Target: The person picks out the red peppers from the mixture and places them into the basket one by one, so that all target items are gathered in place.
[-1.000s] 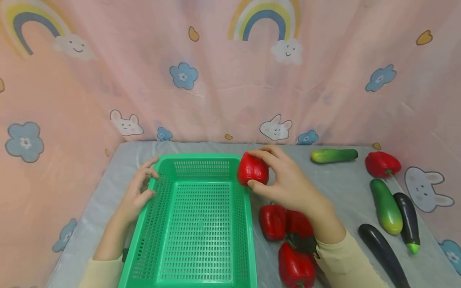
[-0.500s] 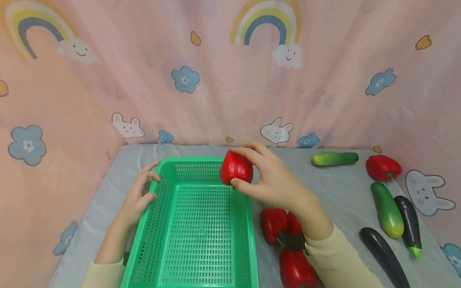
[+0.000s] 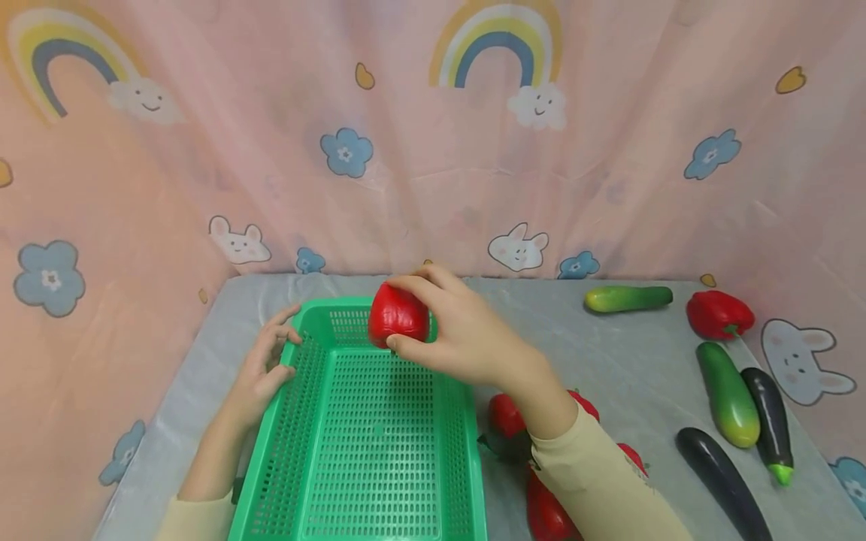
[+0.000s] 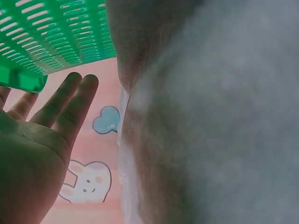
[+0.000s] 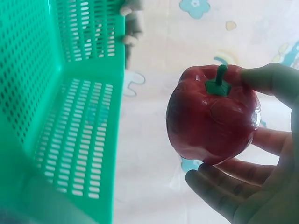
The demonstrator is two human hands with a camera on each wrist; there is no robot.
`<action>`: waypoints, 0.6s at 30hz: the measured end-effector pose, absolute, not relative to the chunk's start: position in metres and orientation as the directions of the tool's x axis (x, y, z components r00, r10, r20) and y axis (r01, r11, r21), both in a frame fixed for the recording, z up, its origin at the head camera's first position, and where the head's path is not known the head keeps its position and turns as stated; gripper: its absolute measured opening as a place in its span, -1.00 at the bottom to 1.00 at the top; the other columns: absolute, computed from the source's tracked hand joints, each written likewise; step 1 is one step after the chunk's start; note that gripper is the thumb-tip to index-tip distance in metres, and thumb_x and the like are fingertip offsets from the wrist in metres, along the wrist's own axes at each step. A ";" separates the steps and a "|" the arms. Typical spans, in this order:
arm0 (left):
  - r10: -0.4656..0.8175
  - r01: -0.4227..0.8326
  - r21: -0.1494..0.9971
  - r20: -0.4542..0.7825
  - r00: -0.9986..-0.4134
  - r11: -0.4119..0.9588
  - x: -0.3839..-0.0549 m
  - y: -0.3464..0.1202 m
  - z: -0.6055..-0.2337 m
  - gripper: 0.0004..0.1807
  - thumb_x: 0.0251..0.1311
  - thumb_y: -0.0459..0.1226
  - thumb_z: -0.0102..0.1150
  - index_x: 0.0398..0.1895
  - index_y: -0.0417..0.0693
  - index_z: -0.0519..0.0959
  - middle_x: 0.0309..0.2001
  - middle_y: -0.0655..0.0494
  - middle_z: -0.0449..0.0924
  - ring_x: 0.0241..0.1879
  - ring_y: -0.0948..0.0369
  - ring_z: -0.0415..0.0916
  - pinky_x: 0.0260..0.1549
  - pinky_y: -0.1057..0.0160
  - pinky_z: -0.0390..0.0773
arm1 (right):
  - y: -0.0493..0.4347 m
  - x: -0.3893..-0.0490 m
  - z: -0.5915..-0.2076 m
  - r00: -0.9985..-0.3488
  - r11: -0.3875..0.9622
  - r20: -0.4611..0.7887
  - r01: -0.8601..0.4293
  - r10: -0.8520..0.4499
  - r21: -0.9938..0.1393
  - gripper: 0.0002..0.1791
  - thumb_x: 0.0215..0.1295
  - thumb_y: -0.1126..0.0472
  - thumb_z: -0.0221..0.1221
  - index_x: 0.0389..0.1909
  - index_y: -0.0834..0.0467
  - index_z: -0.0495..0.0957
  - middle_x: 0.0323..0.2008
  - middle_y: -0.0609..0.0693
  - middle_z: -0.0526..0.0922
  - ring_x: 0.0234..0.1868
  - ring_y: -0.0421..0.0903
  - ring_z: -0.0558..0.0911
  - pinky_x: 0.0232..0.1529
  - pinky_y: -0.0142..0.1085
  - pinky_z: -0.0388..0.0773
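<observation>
In the head view my right hand [image 3: 460, 330] holds a red bell pepper [image 3: 398, 315] over the far part of a green plastic basket [image 3: 379, 451]. The right wrist view shows the thumb near the green stem of the bell pepper [image 5: 212, 119] and fingers spread along its other side. My left hand [image 3: 260, 368] rests at the basket's left rim, fingertips and thumb on the edge. From the left wrist, fairly straight fingers [image 4: 74, 102] show beside the slotted basket wall [image 4: 60, 37].
More red bell peppers [image 3: 548, 503] lie right of the basket, partly hidden by my right forearm. Further right are a zucchini [image 3: 629, 298], another bell pepper [image 3: 719, 315], a second zucchini [image 3: 727, 394] and two eggplants, one nearer [image 3: 720, 477]. A pink printed curtain [image 3: 419, 150] hangs behind.
My right hand has carried the bell pepper leftward, from the basket's right rim to over its inside. The left hand has stayed at the left rim.
</observation>
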State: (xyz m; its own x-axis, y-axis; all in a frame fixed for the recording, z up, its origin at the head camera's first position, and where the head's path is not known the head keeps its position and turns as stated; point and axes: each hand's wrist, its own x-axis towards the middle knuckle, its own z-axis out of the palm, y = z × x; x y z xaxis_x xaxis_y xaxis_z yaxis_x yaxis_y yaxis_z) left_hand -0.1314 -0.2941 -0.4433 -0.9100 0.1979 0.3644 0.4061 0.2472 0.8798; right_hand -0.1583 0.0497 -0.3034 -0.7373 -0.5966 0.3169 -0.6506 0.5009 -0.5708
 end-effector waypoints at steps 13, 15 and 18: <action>0.181 0.384 0.887 0.346 -0.921 0.257 -0.129 -0.292 -0.442 -0.57 0.00 -0.66 -0.12 0.00 -0.29 0.37 0.70 -0.17 0.09 0.66 -0.31 -0.10 0.45 -0.58 -0.17 | 0.014 -0.162 -0.313 -0.712 0.466 0.299 -0.662 -0.636 -0.587 -0.28 0.34 -0.07 0.39 0.49 0.02 0.50 0.28 -0.07 0.51 0.15 -0.17 0.57 -0.02 -0.26 0.69; 0.177 0.379 0.888 0.342 -0.923 0.260 -0.128 -0.291 -0.441 -0.57 0.00 -0.66 -0.14 0.00 -0.29 0.37 0.69 -0.13 0.11 0.64 -0.29 -0.06 0.46 -0.55 -0.14 | 0.009 -0.163 -0.315 -0.708 0.458 0.294 -0.662 -0.642 -0.593 -0.28 0.34 -0.06 0.39 0.49 0.04 0.50 0.28 -0.06 0.52 0.17 -0.17 0.56 -0.03 -0.26 0.70; 0.172 0.372 0.891 0.336 -0.926 0.262 -0.128 -0.289 -0.441 -0.56 0.00 -0.65 -0.15 0.00 -0.30 0.36 0.69 -0.12 0.12 0.63 -0.26 -0.03 0.47 -0.51 -0.10 | 0.002 -0.164 -0.318 -0.708 0.458 0.274 -0.654 -0.651 -0.602 -0.27 0.33 -0.05 0.40 0.49 0.05 0.49 0.29 -0.05 0.51 0.20 -0.15 0.54 -0.02 -0.26 0.70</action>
State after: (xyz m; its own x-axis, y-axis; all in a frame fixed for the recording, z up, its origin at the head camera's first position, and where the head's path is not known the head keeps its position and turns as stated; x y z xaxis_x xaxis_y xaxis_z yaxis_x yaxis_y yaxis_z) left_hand -0.1282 -0.2891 -0.4409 -0.9261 0.1717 0.3360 0.3717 0.2619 0.8906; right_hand -0.1643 0.0022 -0.3181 -0.7078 -0.6509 0.2744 -0.6542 0.4576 -0.6021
